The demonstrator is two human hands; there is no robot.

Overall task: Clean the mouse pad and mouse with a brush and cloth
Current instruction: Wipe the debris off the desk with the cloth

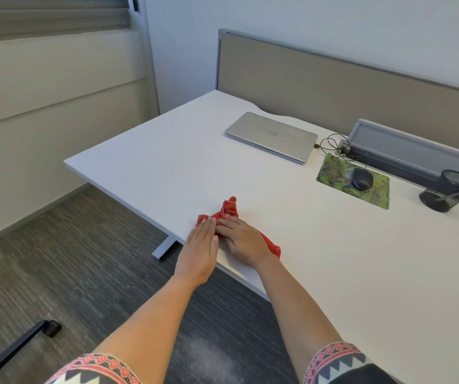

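A crumpled red cloth [227,210] lies at the near left edge of the white desk [333,259]. My left hand [199,246] rests flat with its fingertips on the cloth's left end. My right hand [243,239] lies palm down across the cloth's middle, fingers spread, pressing it to the desk. Far to the right sits a green patterned mouse pad [331,169] with a dark wired mouse [362,178] on it. No brush is visible.
A shut silver laptop [271,135] lies behind the pad, with a coiled black cable [332,144] beside it. A black mesh pen cup [447,194] stands at the right. A grey partition [333,79] backs the desk. Carpet and a chair base [15,347] lie lower left.
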